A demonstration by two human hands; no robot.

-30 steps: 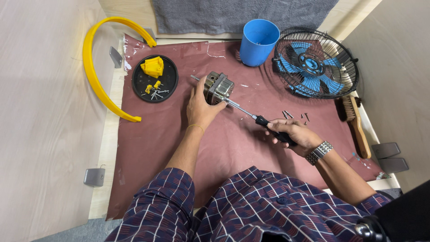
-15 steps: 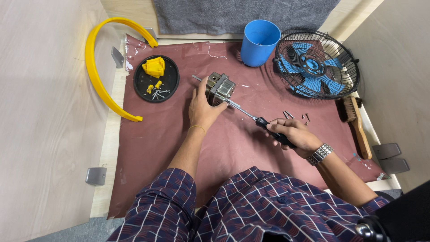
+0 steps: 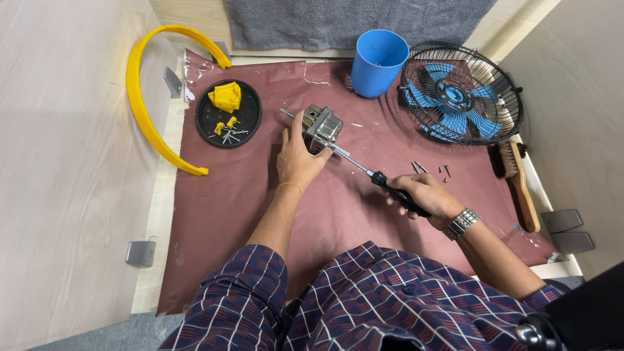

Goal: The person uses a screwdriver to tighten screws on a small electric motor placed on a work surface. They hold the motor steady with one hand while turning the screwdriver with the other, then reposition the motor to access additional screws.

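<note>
**Screwdriver on fan motor, both hands engaged**

Nearest the camera: plaid-sleeved arms; the lower body is cut off by the frame edge. A dark object at the bottom right corner is only partly in view, can't identify it.

Right hand (image 3: 422, 195) is clenched around the black handle of the screwdriver (image 3: 364, 168), metal watch on the wrist. The shaft runs up-left and its tip sits at the motor (image 3: 320, 125); the exact contact point is too small to make out.

Left hand (image 3: 298, 155) grips the motor from the near side, fingers wrapped round its body, so the near face is hidden. The motor sits on the maroon mat (image 3: 214, 208), about mid-table, slightly toward the far edge. A thin shaft sticks out of it to the upper left.

Loose screws (image 3: 429, 170) lie on the mat right of the screwdriver. Wooden brush (image 3: 520, 185) lies at the mat's right edge.

Further out: black round tray (image 3: 247, 120) with yellow parts and small screws, yellow hoop (image 3: 146, 117) left of it, blue cup (image 3: 377, 62) and the caged fan (image 3: 461, 94) with blue blades at the far right. Grey cloth (image 3: 351, 23) is cut off at the top.

Versus half a second ago: same grips, same pose, motor in the same spot. No visible shift.
</note>
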